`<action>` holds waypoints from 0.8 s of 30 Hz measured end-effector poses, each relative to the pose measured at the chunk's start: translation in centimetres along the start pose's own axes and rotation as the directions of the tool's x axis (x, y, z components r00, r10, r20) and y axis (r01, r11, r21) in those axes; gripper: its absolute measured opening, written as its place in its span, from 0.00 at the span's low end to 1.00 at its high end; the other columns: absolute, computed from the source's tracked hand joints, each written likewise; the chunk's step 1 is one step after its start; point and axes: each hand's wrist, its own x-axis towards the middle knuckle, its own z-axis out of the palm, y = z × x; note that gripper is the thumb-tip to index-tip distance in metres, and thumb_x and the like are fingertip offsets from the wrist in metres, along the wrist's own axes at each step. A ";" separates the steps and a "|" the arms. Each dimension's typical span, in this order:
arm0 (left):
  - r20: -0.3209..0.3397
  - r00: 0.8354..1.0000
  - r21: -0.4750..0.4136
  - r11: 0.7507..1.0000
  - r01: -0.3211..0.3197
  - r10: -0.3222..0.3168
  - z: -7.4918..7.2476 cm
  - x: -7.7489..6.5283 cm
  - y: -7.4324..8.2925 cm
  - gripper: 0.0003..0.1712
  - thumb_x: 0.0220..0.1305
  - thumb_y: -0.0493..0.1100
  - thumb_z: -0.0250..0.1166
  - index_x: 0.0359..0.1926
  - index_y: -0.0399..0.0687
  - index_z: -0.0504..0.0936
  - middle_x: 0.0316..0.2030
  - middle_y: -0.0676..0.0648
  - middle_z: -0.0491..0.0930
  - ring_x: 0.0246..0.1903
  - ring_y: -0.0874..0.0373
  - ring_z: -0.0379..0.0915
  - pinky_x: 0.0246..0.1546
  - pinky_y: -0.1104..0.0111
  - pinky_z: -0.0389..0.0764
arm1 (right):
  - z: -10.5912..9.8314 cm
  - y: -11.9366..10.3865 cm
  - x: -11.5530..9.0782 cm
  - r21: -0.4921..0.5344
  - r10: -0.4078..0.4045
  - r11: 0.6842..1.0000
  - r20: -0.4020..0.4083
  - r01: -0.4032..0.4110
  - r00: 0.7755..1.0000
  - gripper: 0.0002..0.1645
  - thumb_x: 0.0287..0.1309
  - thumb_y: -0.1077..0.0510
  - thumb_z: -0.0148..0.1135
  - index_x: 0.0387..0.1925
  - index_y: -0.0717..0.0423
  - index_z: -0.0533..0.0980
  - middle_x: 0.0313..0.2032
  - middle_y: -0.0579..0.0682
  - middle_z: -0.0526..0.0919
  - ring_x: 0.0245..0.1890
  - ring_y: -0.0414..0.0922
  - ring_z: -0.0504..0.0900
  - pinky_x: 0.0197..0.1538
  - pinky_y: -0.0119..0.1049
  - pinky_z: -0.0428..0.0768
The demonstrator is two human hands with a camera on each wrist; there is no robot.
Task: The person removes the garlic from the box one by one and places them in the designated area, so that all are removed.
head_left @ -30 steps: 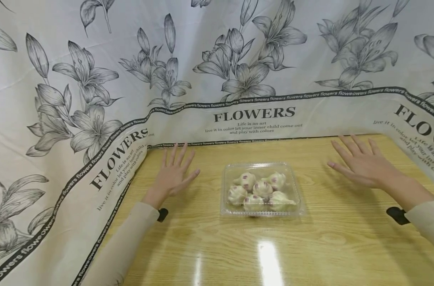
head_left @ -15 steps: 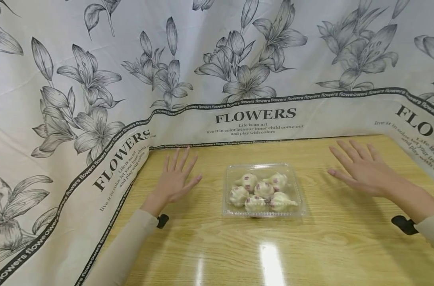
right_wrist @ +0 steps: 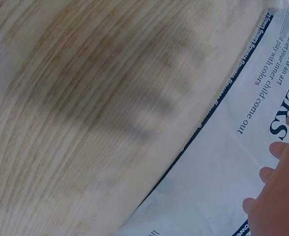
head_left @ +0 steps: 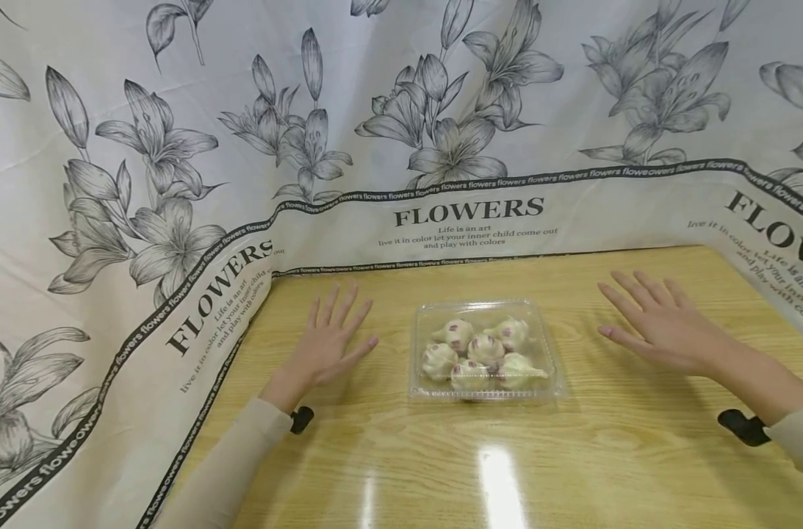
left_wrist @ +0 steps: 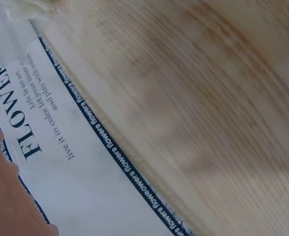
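Note:
A clear plastic clamshell box [head_left: 483,351] lies closed on the wooden table, holding several pale garlic bulbs [head_left: 485,348] with purple marks. To its left, my left hand [head_left: 325,344] hovers palm down with fingers spread and nothing held. My right hand [head_left: 665,330] is spread the same way over the table on the box's right side, also holding nothing. In the left wrist view, part of the left hand [left_wrist: 11,191] shows at the lower left edge. The right wrist view catches the right hand's fingers [right_wrist: 277,182] at its right edge.
The wooden table [head_left: 441,463] has a glossy surface with bright reflections near the front. A white flower-print curtain [head_left: 401,147] with black lettering borders it at the back and both sides. Dark wrist devices [head_left: 302,419] sit under both wrists.
Both hands have drawn slightly back toward the person and a little inward toward the box, fingers still spread. The box stays where it is on the table.

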 end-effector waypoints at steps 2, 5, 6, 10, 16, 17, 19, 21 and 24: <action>-0.004 1.000 -0.017 1.000 -0.010 0.010 0.3 -0.1 0.1 0.44 0.75 0.74 0.33 0.83 0.65 0.38 0.81 0.51 0.24 0.79 0.47 0.13 0.76 0.44 0.24 | 0.2 0.0 -0.1 0.013 -0.017 1.000 -0.018 0.017 1.000 0.47 0.75 0.44 0.55 0.81 0.59 0.48 0.79 0.69 0.46 0.78 0.70 0.39 0.75 0.63 0.21; -0.014 0.999 -0.035 0.999 -0.041 0.041 0.6 -0.2 0.3 0.44 0.75 0.74 0.35 0.83 0.64 0.40 0.82 0.50 0.26 0.79 0.45 0.16 0.77 0.41 0.28 | 0.4 -0.2 -0.3 0.051 -0.029 0.998 -0.036 0.031 0.999 0.46 0.74 0.45 0.56 0.81 0.59 0.49 0.78 0.69 0.49 0.78 0.71 0.40 0.76 0.63 0.22; -0.013 0.999 -0.040 0.998 -0.050 0.050 0.7 -0.3 0.4 0.44 0.75 0.74 0.35 0.83 0.64 0.40 0.82 0.50 0.27 0.79 0.45 0.17 0.77 0.40 0.30 | 0.5 -0.3 -0.3 0.067 -0.032 0.997 -0.041 0.034 0.999 0.45 0.74 0.46 0.57 0.80 0.60 0.50 0.77 0.70 0.51 0.77 0.71 0.41 0.76 0.63 0.23; -0.008 0.997 -0.074 0.995 -0.074 0.074 0.9 -0.6 0.9 0.44 0.75 0.74 0.37 0.83 0.64 0.41 0.82 0.51 0.27 0.79 0.44 0.19 0.77 0.40 0.30 | 0.8 -0.7 -0.4 0.107 -0.035 0.993 -0.048 0.040 0.998 0.44 0.73 0.47 0.58 0.80 0.60 0.53 0.75 0.71 0.55 0.76 0.73 0.44 0.77 0.63 0.25; -0.013 0.995 -0.089 0.991 -0.098 0.097 0.9 -1.1 1.7 0.44 0.76 0.73 0.38 0.83 0.62 0.43 0.82 0.52 0.29 0.80 0.43 0.22 0.77 0.42 0.28 | 1.3 -1.3 -0.8 0.123 -0.053 0.991 -0.058 0.060 0.997 0.44 0.72 0.48 0.60 0.79 0.60 0.55 0.74 0.71 0.57 0.74 0.74 0.50 0.78 0.65 0.31; -0.012 0.995 -0.094 0.991 -0.099 0.098 0.9 -1.1 1.8 0.44 0.76 0.73 0.38 0.83 0.62 0.43 0.82 0.52 0.29 0.80 0.43 0.22 0.77 0.42 0.28 | 1.3 -1.4 -0.9 0.127 -0.058 0.990 -0.063 0.065 0.996 0.44 0.72 0.48 0.61 0.79 0.60 0.55 0.74 0.71 0.57 0.73 0.74 0.52 0.78 0.66 0.34; -0.013 0.995 -0.105 0.989 -0.101 0.101 0.9 -1.2 2.0 0.44 0.76 0.73 0.39 0.83 0.62 0.43 0.82 0.52 0.30 0.80 0.44 0.22 0.77 0.43 0.27 | 1.4 -1.6 -1.0 0.141 -0.066 0.987 -0.070 0.075 0.995 0.44 0.71 0.49 0.62 0.79 0.59 0.55 0.73 0.71 0.58 0.71 0.75 0.55 0.76 0.69 0.40; -0.015 0.995 -0.117 0.988 -0.100 0.099 0.9 -1.2 2.1 0.44 0.76 0.72 0.39 0.83 0.62 0.43 0.82 0.51 0.31 0.80 0.44 0.23 0.77 0.43 0.28 | 1.3 -1.8 -0.9 0.159 -0.071 0.984 -0.074 0.082 0.995 0.45 0.71 0.49 0.63 0.79 0.59 0.55 0.73 0.71 0.58 0.70 0.74 0.57 0.74 0.72 0.47; -0.017 0.995 -0.144 0.985 -0.097 0.096 0.8 -1.3 2.4 0.44 0.76 0.72 0.39 0.83 0.62 0.43 0.82 0.51 0.34 0.80 0.44 0.26 0.77 0.43 0.30 | 1.2 -2.2 -0.9 0.187 -0.068 0.979 -0.068 0.080 0.995 0.46 0.70 0.50 0.64 0.79 0.60 0.55 0.73 0.72 0.59 0.68 0.75 0.61 0.68 0.75 0.56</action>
